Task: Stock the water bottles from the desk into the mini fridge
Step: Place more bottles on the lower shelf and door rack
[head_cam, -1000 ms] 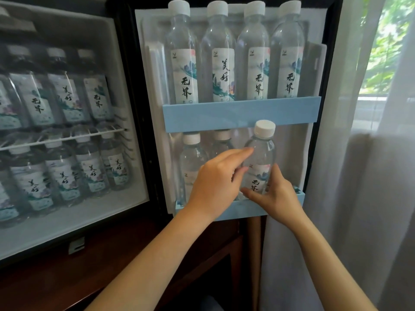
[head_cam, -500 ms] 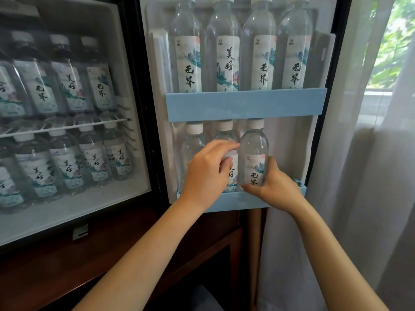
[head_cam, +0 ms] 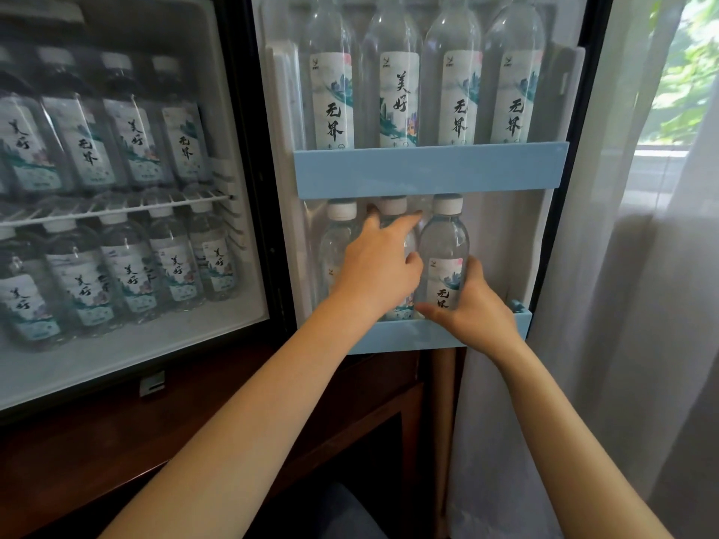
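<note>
A clear water bottle [head_cam: 443,235] with a white cap and pale label stands in the lower blue door shelf [head_cam: 404,338] of the mini fridge, third from the left. My right hand [head_cam: 476,309] grips its lower part, thumb across the front and fingers round the right side. My left hand [head_cam: 375,268] lies with straight fingers against the middle bottle [head_cam: 393,207] beside it. Another bottle [head_cam: 337,243] stands at the shelf's left end. The shelf has free room to the right of the held bottle.
The upper door shelf [head_cam: 428,171] holds several bottles. At left, the fridge interior has several bottles on the wire rack [head_cam: 116,208] and on the floor below. A sheer curtain [head_cam: 622,324] hangs close on the right. Dark wooden furniture [head_cam: 116,453] sits under the fridge.
The bottle in my right hand has come down behind the lower shelf's rail and now stands next to the other two. My left hand stayed on the middle bottle.
</note>
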